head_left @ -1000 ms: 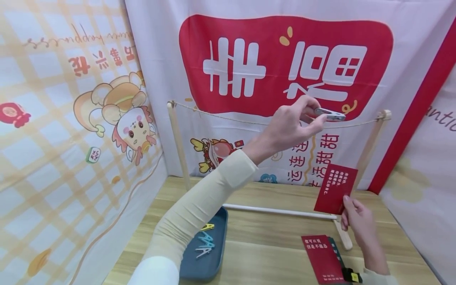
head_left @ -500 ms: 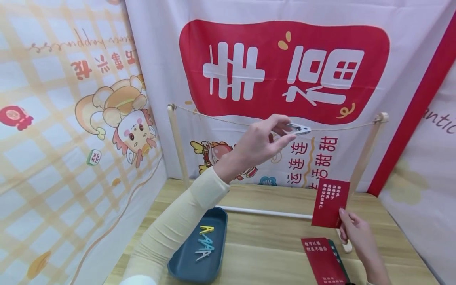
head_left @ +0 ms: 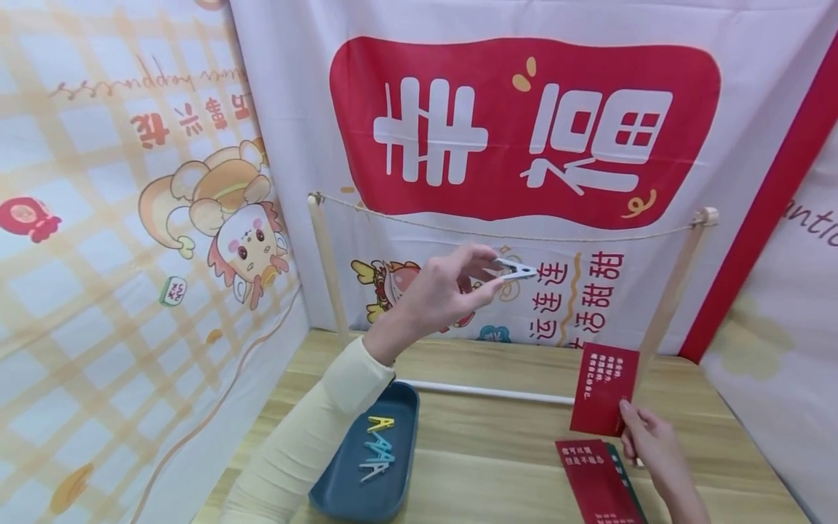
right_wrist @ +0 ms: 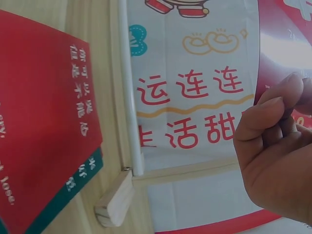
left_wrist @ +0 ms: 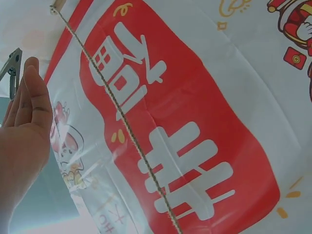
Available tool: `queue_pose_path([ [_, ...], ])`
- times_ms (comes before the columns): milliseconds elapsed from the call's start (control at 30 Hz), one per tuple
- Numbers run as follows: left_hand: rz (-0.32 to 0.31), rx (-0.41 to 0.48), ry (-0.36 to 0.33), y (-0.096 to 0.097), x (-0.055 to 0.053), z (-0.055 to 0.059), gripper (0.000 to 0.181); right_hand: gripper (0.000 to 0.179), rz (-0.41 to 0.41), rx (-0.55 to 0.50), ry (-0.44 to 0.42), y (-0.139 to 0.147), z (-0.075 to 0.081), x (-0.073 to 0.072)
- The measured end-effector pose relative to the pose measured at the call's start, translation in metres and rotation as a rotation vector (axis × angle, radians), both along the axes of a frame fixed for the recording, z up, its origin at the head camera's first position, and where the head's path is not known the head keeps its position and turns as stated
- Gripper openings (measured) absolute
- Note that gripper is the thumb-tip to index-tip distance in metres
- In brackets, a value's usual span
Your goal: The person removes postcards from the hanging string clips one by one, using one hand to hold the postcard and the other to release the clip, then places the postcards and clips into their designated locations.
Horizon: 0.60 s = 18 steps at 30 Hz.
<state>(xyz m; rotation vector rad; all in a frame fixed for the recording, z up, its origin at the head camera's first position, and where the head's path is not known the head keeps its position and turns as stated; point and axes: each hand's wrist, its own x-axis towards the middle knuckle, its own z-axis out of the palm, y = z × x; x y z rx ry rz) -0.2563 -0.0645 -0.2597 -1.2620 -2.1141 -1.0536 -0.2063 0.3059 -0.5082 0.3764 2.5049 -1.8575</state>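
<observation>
My left hand point(head_left: 445, 291) pinches a pale clothespin point(head_left: 519, 270) by its handle ends, its nose pointing right. In the head view it appears just below the twine point(head_left: 419, 221); the left wrist view also shows the clothespin point(left_wrist: 14, 68) at the fingertips. At lower right my right hand point(head_left: 657, 444) pinches a red card point(head_left: 604, 389) with white writing by its lower right corner. Below that card, another red card point(head_left: 592, 480) lies on the table over a green card point(head_left: 625, 477). The right wrist view shows the held card only partly, beyond the thumb.
The twine runs between two wooden posts point(head_left: 674, 291), joined low down by a white rod point(head_left: 484, 391). A blue tray point(head_left: 411, 466) with several clothespins point(head_left: 376, 445) stands at left on the wooden table point(head_left: 484, 458). Printed cloths point(head_left: 281, 145) hang behind and at the sides.
My left hand has moved down and left with the clothespin, away from the twine's right part. My right hand has lowered the red card toward the table.
</observation>
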Motion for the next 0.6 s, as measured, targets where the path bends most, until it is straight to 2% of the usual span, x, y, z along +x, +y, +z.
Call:
queue_pose_path([
  [233, -0.004, -0.009, -0.025, -0.012, 0.001, -0.02, 0.037, 0.052, 0.021, 0.0, -0.014, 0.002, -0.012, 0.006],
  [500, 0.073, -0.014, -0.095, -0.036, 0.004, -0.04, 0.037, 0.056, 0.053, 0.041, -0.156, 0.012, -0.021, 0.011],
  [600, 0.103, -0.038, -0.101, -0.044, 0.006, -0.049, 0.038, 0.058, 0.07, 0.075, -0.194, 0.017, -0.025, 0.014],
])
